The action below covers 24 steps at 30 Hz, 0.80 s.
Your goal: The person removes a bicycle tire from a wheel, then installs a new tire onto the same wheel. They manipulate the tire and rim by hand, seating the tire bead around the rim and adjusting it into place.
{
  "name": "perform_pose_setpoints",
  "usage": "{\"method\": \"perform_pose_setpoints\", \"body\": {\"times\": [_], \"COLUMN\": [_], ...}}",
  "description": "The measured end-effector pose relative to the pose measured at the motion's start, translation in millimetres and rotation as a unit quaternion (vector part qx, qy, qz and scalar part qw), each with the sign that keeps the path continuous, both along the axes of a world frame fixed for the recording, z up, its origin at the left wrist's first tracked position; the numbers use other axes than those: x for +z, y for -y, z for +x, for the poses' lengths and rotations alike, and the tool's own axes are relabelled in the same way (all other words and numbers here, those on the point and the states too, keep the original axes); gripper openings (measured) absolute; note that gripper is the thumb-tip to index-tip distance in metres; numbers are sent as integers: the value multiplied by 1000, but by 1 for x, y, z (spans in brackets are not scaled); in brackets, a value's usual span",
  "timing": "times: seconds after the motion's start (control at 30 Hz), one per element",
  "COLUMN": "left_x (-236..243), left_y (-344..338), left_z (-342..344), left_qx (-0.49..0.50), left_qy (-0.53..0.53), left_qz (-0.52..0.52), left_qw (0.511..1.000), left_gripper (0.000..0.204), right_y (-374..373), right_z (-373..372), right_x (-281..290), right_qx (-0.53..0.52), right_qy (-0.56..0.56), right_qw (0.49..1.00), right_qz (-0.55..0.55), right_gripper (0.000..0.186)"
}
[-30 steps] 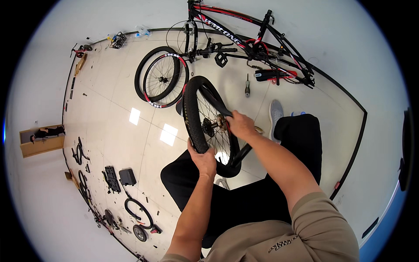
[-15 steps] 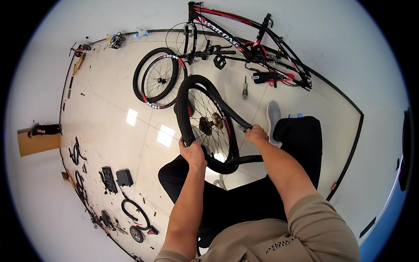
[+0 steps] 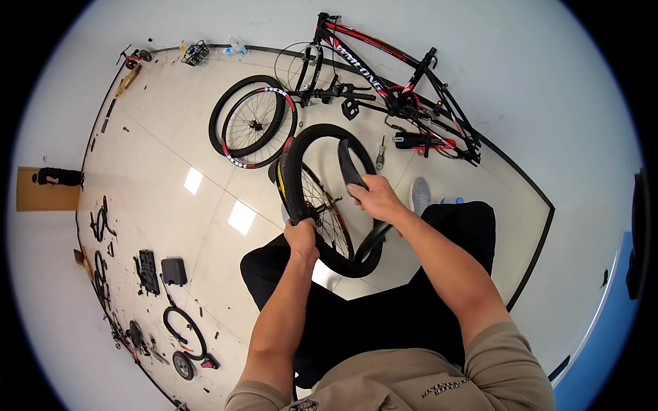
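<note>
My left hand [image 3: 300, 236] is wrapped round the near left side of a black knobbly bicycle tyre [image 3: 293, 181], which stands tilted between my knees. My right hand [image 3: 375, 198] is closed on a limp black inner tube [image 3: 347, 163]. One length of the tube rises inside the tyre's ring; another runs down to the tyre's lower right. Behind the tyre, a spoked wheel [image 3: 348, 240] shows partly through the opening, its rim dark with red marks. The tyre hides much of that wheel, so I cannot tell how far the two are joined.
Beyond lies a spoked wheel [image 3: 293, 109] with another tyre [image 3: 221, 103]. A black-and-red bicycle frame [image 3: 404, 96] leans on the wall, a screwdriver [image 3: 380, 157] nearer. Left are an open tool case [image 3: 147, 272], a black box [image 3: 174, 272], scattered parts and a distant person [image 3: 60, 177].
My right hand has moved left and up with the tube, which now bends inside the tyre's ring. The tyre has turned to a rounder view, and the wheel behind it shows less.
</note>
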State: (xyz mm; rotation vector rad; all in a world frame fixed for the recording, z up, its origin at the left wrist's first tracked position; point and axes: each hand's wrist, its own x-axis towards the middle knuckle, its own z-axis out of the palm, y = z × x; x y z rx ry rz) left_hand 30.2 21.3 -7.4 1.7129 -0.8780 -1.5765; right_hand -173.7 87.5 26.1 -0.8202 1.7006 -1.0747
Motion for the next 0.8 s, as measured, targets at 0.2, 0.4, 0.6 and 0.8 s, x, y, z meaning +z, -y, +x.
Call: {"method": "perform_pose_setpoints", "body": {"times": [0.2, 0.4, 0.6, 0.8], "left_x": [-31, -27, -5, -77], "left_y": [-33, -16, -2, 12], "left_z": [-28, -49, -54, -31], "left_qx": [-3, 28, 63, 71], "left_qy": [-40, -49, -227, -315], "left_qz": [-32, -28, 0, 26], "left_qw": [999, 998, 972, 946], "left_gripper": [32, 22, 16, 11], "right_y": [-14, -54, -76, -63], "right_z": [43, 54, 79, 88], "right_x": [17, 31, 93, 144], "right_qx": [142, 189, 154, 134], "right_qy": [-230, -255, -171, -78], "right_qw": [962, 946, 942, 947], "right_qz": [-39, -65, -244, -282], "right_gripper": [37, 31, 23, 11]}}
